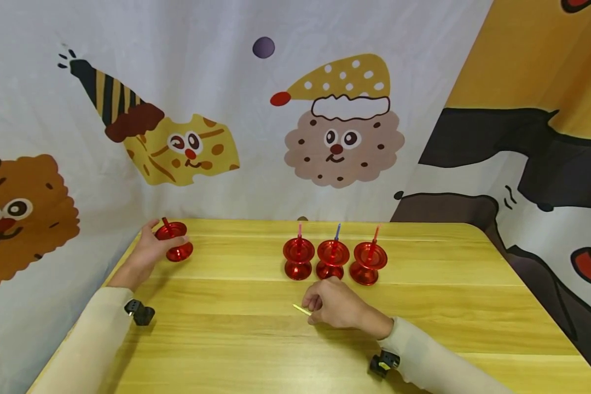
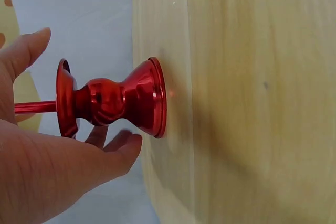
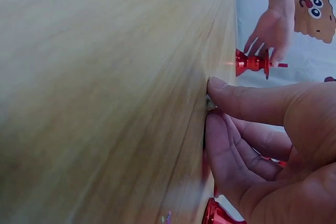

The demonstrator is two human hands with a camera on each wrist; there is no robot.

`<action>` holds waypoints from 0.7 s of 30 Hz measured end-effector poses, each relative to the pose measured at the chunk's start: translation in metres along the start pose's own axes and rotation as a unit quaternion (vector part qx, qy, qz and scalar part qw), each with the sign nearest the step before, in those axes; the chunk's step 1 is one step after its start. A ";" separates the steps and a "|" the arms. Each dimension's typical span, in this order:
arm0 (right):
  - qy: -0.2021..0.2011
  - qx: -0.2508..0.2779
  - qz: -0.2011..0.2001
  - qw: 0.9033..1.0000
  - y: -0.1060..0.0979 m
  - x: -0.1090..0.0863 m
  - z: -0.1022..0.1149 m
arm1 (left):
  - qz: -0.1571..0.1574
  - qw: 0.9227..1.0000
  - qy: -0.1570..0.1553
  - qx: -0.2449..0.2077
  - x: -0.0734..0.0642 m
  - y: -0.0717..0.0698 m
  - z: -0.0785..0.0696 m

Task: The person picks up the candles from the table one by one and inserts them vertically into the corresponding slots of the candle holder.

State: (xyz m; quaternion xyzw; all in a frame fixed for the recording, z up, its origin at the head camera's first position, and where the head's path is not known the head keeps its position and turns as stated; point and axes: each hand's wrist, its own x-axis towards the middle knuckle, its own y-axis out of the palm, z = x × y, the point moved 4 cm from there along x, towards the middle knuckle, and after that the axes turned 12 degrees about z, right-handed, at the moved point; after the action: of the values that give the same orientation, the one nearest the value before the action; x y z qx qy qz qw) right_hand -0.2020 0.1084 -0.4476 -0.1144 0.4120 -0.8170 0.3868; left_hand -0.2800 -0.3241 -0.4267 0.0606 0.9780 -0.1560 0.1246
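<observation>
At the table's left far corner stands a red metal candle holder (image 1: 180, 253) with a thin red tube rising from its dish. Around it is my left hand (image 1: 150, 247); in the left wrist view the thumb (image 2: 32, 51) stays apart from the holder (image 2: 107, 98), while the other fingers lie beside its stem. My right hand (image 1: 339, 306) pinches a thin yellow candle (image 1: 301, 310) low over the middle of the table. Just beyond are three more red holders, bearing a pink candle (image 1: 300, 231), a blue candle (image 1: 338, 232) and an orange-red candle (image 1: 376, 235).
The wooden table (image 1: 216, 339) ends at a white cloth (image 1: 256, 180) printed with cartoon biscuits and cheese, hanging behind and at the left. Each sleeve carries a small black wrist camera, the left camera (image 1: 140, 312) and the right camera (image 1: 384, 363).
</observation>
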 end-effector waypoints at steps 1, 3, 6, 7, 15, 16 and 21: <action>0.001 0.001 0.000 1.000 0.000 0.000 0.000 | 0.003 1.000 0.000 -0.001 0.001 0.000 0.001; 0.002 0.001 -0.001 1.000 0.000 -0.001 0.000 | 0.007 1.000 0.002 -0.002 0.003 0.000 0.003; 0.004 0.001 -0.005 1.000 -0.001 -0.001 0.000 | 0.007 1.000 0.008 -0.005 0.005 0.001 0.005; 0.005 0.003 -0.006 1.000 -0.002 -0.001 0.000 | 0.008 1.000 0.010 -0.005 0.005 0.001 0.005; -0.003 0.019 -0.008 1.000 -0.002 -0.002 -0.002 | 0.030 0.999 0.016 -0.001 0.009 0.010 0.007; -0.004 0.022 -0.007 1.000 -0.002 -0.002 -0.002 | 0.033 0.999 0.017 -0.001 0.009 0.012 0.007; -0.013 0.040 -0.002 0.999 -0.001 -0.003 -0.003 | 0.049 0.999 0.022 -0.004 0.009 0.024 0.004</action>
State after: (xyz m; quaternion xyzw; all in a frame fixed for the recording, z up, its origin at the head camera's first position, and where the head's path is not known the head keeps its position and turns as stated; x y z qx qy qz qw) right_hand -0.2026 0.1127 -0.4483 -0.1105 0.3734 -0.8321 0.3950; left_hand -0.2836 -0.3017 -0.4393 0.1119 0.9769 -0.1447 0.1106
